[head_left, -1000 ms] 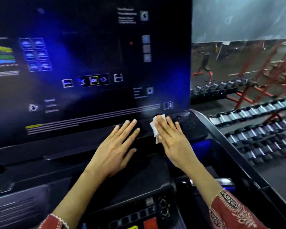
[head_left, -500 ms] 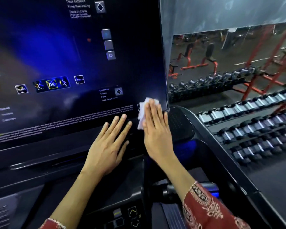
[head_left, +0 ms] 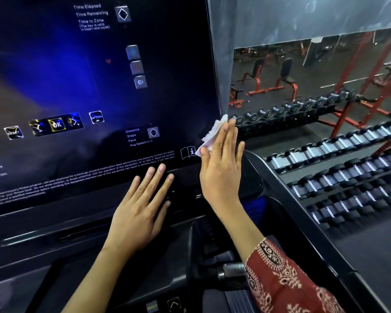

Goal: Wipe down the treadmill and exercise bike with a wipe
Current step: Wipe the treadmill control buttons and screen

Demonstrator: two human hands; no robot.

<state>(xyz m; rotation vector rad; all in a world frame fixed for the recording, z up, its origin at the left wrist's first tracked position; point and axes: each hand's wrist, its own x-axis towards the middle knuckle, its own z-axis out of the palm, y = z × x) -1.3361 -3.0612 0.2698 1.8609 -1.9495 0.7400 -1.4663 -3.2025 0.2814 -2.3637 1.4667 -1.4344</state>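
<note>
One treadmill screen fills the left of the view, dark with blue glare and white lettering. One white wipe, crumpled, lies against the screen's lower right corner, beside the small book symbol. The right hand presses it there with four straight fingers held close together and the thumb alongside; the wipe sticks out past the fingertips on the left. The left hand rests palm down on the black ledge under the screen's bottom edge, fingers straight and slightly spread, holding nothing. One red patterned sleeve covers the right forearm at the lower edge. To the right of the treadmill, four rows of dumbbells sit on racks, and two red-framed benches show beyond them
</note>
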